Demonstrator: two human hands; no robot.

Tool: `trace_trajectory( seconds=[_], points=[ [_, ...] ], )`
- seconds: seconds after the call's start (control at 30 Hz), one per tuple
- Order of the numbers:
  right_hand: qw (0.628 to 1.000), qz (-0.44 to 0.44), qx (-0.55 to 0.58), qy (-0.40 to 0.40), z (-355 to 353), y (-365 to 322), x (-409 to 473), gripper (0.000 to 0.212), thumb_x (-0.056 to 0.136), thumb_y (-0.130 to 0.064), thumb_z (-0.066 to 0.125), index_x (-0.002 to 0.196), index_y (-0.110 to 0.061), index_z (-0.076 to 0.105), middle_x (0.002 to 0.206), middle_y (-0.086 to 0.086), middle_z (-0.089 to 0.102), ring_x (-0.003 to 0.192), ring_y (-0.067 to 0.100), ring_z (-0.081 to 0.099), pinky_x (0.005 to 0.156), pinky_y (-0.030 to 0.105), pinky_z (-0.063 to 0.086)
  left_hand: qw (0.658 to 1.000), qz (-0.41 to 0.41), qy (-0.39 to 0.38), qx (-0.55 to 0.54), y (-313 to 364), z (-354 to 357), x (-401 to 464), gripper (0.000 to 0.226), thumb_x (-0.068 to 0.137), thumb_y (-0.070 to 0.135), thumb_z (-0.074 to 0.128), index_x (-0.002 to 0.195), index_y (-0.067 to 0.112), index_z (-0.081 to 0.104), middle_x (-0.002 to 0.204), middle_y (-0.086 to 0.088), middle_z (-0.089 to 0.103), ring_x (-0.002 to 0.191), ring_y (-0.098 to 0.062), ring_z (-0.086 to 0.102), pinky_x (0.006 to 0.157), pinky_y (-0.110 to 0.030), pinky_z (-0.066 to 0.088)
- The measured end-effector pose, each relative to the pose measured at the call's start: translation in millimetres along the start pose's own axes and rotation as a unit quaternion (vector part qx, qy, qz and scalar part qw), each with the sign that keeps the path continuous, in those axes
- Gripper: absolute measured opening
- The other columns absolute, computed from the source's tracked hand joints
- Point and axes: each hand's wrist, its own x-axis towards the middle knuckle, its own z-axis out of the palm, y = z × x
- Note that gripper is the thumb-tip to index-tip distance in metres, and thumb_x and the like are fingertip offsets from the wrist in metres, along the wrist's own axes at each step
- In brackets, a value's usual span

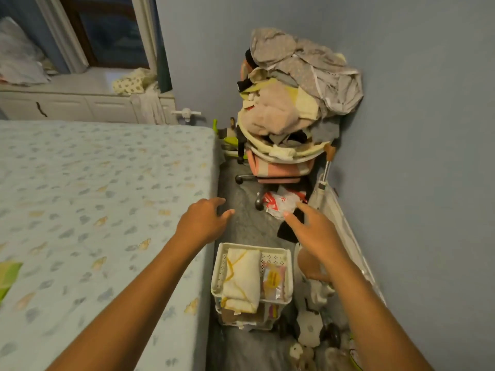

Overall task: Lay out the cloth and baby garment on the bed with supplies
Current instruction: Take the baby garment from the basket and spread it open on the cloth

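Note:
A bed point(93, 196) with a pale blue patterned sheet fills the left side. On the floor beside it stands a white perforated basket point(218, 274) holding a folded cream cloth with yellow lines point(242, 277) and a pink packet point(273, 279). My left hand point(203, 223) hovers over the bed's right edge, fingers apart, holding nothing. My right hand point(312, 228) reaches forward above the floor past the basket, fingers spread and empty. A green piece point(8, 274) lies at the bed's left edge.
A chair point(281, 162) piled high with clothes point(294, 84) stands in the corner ahead. A red and white plastic bag point(281, 203) lies under it. Soft toys point(310, 325) clutter the floor at lower right. A white cabinet point(80, 105) is beyond the bed.

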Motion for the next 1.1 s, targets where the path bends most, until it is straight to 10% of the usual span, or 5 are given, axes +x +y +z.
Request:
trace_trajectory(
  seconds=[0.33,0.67,1.1],
  points=[
    [0.978,0.104,-0.019,-0.177,172.0,117.8,56.3,0.064,0.089,-0.06,0.046,0.145,-0.032,0.04,0.147,-0.003,0.047,0.134,0.022,0.043,0.111,0.043,0.036,0.988,-0.077,-0.135,-0.005,-72.1,199.9,58.4,0.058,0.091,0.055,0.05,0.141,0.026,0.045,0.133,-0.011,0.057,0.118,-0.031,0.056,0.095,-0.039,0.047],
    [0.941,0.133,0.01,-0.311,305.2,205.9,74.8,0.087,0.086,-0.034,0.065,0.153,-0.038,0.01,0.156,0.009,0.028,0.138,0.028,0.035,0.109,0.036,0.037,0.933,-0.18,-0.294,-0.106,-136.5,336.8,67.0,0.086,0.089,0.046,0.06,0.152,0.042,0.0,0.146,-0.018,0.039,0.133,-0.032,0.04,0.111,-0.042,0.034],
    [0.954,-0.016,0.114,-0.275,244.5,113.8,97.6,0.091,0.08,-0.021,0.071,0.146,-0.052,0.016,0.15,-0.003,0.034,0.133,0.016,0.039,0.101,0.03,0.039,0.943,-0.12,-0.016,-0.309,-106.4,232.2,47.5,0.081,0.086,0.036,0.068,0.147,0.049,0.016,0.146,0.03,0.019,0.131,0.006,0.025,0.102,-0.011,0.022]
  ],
)
